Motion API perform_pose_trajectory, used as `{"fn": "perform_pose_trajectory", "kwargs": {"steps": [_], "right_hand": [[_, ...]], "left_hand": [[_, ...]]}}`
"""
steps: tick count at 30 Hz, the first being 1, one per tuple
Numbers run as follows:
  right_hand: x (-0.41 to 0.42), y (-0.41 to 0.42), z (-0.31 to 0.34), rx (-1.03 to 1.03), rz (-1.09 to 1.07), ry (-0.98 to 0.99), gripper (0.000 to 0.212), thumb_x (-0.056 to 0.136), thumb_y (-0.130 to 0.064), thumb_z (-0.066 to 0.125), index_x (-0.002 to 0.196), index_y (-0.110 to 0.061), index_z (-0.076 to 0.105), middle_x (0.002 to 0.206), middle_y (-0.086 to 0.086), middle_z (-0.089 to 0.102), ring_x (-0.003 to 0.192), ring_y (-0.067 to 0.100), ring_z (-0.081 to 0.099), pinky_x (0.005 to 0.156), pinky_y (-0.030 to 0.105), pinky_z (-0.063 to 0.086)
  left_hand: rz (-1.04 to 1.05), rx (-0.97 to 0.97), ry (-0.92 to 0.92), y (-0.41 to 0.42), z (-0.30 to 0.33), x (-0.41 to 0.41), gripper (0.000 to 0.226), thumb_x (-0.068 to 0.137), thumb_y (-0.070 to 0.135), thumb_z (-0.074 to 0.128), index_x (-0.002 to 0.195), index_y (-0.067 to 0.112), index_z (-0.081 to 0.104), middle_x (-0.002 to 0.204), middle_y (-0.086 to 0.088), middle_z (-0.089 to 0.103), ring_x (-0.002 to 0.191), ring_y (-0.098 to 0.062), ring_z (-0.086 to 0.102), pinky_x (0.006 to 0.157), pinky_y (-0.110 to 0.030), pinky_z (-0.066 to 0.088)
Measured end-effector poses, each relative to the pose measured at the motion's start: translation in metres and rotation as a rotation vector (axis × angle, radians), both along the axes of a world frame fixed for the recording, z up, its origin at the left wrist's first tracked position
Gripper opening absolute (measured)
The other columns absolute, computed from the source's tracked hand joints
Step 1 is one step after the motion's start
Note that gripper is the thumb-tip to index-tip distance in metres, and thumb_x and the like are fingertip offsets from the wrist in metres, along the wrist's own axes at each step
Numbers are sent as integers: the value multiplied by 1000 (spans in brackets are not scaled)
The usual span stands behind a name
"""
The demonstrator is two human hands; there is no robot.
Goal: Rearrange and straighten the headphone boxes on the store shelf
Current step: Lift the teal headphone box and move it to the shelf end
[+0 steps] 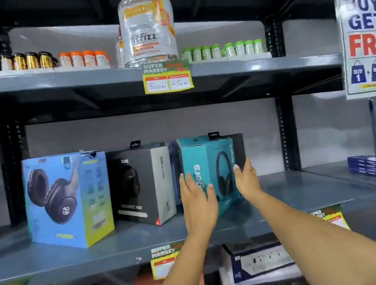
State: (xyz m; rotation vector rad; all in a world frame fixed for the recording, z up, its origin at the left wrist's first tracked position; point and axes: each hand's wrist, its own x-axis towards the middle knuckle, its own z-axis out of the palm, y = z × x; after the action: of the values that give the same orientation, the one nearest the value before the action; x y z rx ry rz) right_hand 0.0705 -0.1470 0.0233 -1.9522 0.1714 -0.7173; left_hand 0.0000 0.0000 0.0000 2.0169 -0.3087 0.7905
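Observation:
Three headphone boxes stand on the grey middle shelf (54, 260). A blue box (68, 201) is at the left, turned at an angle. A black box (140, 184) stands beside it, also angled. A teal box (206, 163) is at the right, turned corner-forward. My left hand (197, 203) lies flat against the teal box's left face, and my right hand (247, 180) presses its right side, so the box is held between both palms. Another dark box shows partly behind the teal one.
The upper shelf carries a large clear jar (146, 25) with an orange lid and rows of small bottles. A price tag (166, 77) hangs from its edge. A sale poster (369, 37) hangs at the right. Blue flat packs (362, 166) lie far right.

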Motion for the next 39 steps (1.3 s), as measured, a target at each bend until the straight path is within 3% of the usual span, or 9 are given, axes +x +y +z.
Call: {"fn": "perform_pose_trajectory", "kwargs": {"steps": [4, 6, 9, 12, 15, 17, 21, 30, 39], "right_hand": [[24, -12, -7, 81, 104, 54, 64, 102, -40, 29, 155, -12, 5, 160, 15, 20, 145, 34, 23, 117, 44, 22], [33, -16, -9, 117, 187, 117, 62, 101, -45, 29, 153, -14, 18, 156, 14, 31, 141, 34, 32, 115, 45, 27], [42, -26, -16, 121, 286, 98, 49, 97, -43, 41, 135, -13, 50, 135, 12, 58, 121, 29, 55, 104, 46, 44], [35, -36, -16, 72, 310, -25, 34, 94, -28, 55, 125, -15, 59, 112, 10, 70, 103, 26, 66, 92, 44, 53], [9, -43, -3, 89, 293, -205, 34, 88, -31, 65, 119, -18, 61, 99, 9, 72, 92, 23, 69, 79, 42, 58], [-11, -51, 9, 122, 260, -293, 29, 84, -32, 70, 110, -20, 62, 85, 2, 72, 81, 15, 69, 70, 34, 58], [-44, -60, 15, 55, 173, -397, 25, 81, -34, 74, 97, -19, 62, 60, -11, 59, 60, -3, 61, 50, 13, 45], [-66, -62, 7, 53, 131, -453, 29, 82, -34, 73, 100, -13, 64, 66, -8, 59, 64, 2, 63, 47, 13, 46], [-114, 4, 19, 57, 282, -632, 25, 78, -38, 71, 95, -22, 62, 79, -8, 66, 71, -4, 61, 53, 9, 46]], "left_hand": [[68, -88, 16, -23, -8, 5, 64, 94, 24, 48, 149, 10, 19, 160, -9, 14, 146, -23, 17, 116, -36, 24], [98, -104, 1, -31, -13, 7, 63, 94, 22, 47, 150, 13, 19, 161, -5, 13, 147, -19, 15, 114, -33, 24], [113, -142, -19, -35, -14, 8, 66, 95, 23, 48, 152, 15, 15, 162, -2, 12, 148, -16, 13, 113, -30, 22], [149, -201, -35, -24, -6, 12, 69, 93, 31, 53, 151, 16, 20, 159, -1, 26, 143, -20, 28, 111, -35, 28], [150, -229, -62, 7, 14, 18, 58, 81, 50, 59, 135, 31, 46, 129, 4, 63, 113, -23, 62, 92, -45, 52], [97, -230, -52, 20, 28, 22, 49, 71, 62, 58, 114, 38, 59, 105, 11, 73, 90, -20, 72, 81, -44, 56], [-24, -247, -42, 23, 45, 17, 26, 79, 41, 70, 102, 31, 69, 98, 4, 76, 76, -19, 73, 78, -42, 58], [-143, -297, -65, 16, 45, 11, 42, 82, 28, 71, 122, 16, 62, 113, -1, 72, 99, -20, 70, 87, -43, 56], [-117, -358, -259, 84, 59, -68, 39, 72, 28, 75, 108, 31, 62, 103, 17, 71, 95, 0, 69, 77, -19, 57]]}}
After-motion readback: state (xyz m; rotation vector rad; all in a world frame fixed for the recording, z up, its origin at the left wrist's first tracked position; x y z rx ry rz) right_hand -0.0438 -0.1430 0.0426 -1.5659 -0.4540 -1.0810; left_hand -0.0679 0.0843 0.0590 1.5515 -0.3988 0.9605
